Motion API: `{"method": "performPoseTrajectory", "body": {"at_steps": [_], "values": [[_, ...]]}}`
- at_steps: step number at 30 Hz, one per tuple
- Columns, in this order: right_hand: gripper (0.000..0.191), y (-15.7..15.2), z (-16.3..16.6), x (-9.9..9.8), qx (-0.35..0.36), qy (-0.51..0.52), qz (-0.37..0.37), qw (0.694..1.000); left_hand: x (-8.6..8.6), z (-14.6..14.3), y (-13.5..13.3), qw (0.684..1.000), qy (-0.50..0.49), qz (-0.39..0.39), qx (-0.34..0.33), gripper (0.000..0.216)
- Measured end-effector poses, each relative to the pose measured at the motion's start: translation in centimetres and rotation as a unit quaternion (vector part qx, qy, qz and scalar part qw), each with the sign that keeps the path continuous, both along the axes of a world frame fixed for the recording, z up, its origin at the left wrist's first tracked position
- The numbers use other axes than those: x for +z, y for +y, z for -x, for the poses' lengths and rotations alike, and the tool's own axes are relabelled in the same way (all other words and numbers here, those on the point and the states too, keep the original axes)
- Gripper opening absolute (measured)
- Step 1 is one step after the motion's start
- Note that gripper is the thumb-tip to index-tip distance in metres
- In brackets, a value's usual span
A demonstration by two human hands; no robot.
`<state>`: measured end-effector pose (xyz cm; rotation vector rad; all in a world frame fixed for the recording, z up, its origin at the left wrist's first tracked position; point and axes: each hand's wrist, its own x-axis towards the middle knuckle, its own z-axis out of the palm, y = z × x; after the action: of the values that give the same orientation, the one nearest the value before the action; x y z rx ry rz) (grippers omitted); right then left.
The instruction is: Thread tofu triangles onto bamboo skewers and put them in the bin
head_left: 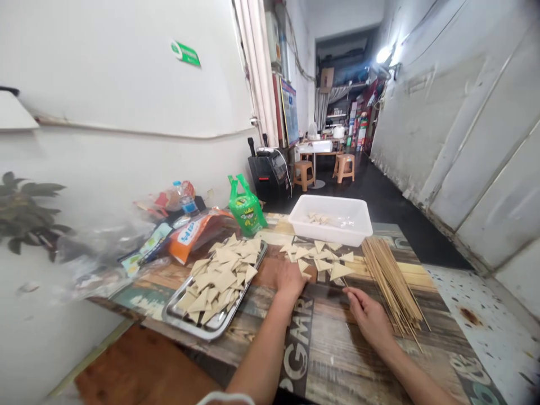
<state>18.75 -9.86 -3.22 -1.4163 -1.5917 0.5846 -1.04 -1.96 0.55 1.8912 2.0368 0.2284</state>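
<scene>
My right hand (369,316) pinches a thin bamboo skewer (346,283) between thumb and fingers. At the skewer's far end is a pale, flat triangular slice (341,272), like dried tofu. My left hand (290,279) rests low over the table, back upward, touching or very close to another pale triangle (303,266); its fingertips are mostly hidden. Beyond both hands lie several loose triangular slices (323,264). A metal tray (211,333) heaped with more slices (221,275) stands to the left. Right of my right hand, a bundle of bamboo skewers (390,281) lies on the table.
A white plastic tub (331,230) with some triangles inside stands at the table's (329,349) far edge. A green bag (247,208), an orange-and-white packet (196,233) and a water bottle (188,202) sit left, by the wall. Stools (343,167) are farther back.
</scene>
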Motion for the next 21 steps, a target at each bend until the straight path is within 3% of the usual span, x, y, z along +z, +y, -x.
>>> {"method": "performPoseTrajectory", "body": {"at_steps": [7, 11, 15, 18, 21], "values": [[0.038, 0.8, 0.0, -1.0, 0.004, 0.003, 0.005, 1.0, -1.3, 0.4, 0.8, 0.998, -0.015, -0.05, -0.027, 0.035], [0.039, 0.8, -0.1, -0.9, 0.004, 0.004, 0.01, 1.0, -2.0, -0.2, 0.7, 0.994, -0.057, -0.077, -0.055, 0.024], [0.041, 0.7, -0.1, -0.5, 0.005, -0.003, 0.001, 1.0, -1.7, -0.6, 0.6, 0.986, -0.137, -0.072, -0.067, 0.012], [0.042, 0.5, 0.0, -0.3, 0.005, -0.001, -0.009, 1.0, -1.6, -0.8, 1.1, 0.96, -0.258, -0.103, -0.044, 0.011], [0.042, 0.4, 0.1, -0.2, 0.01, -0.003, -0.014, 1.0, -1.8, -1.1, 1.7, 0.893, -0.438, -0.106, -0.005, 0.016]]}}
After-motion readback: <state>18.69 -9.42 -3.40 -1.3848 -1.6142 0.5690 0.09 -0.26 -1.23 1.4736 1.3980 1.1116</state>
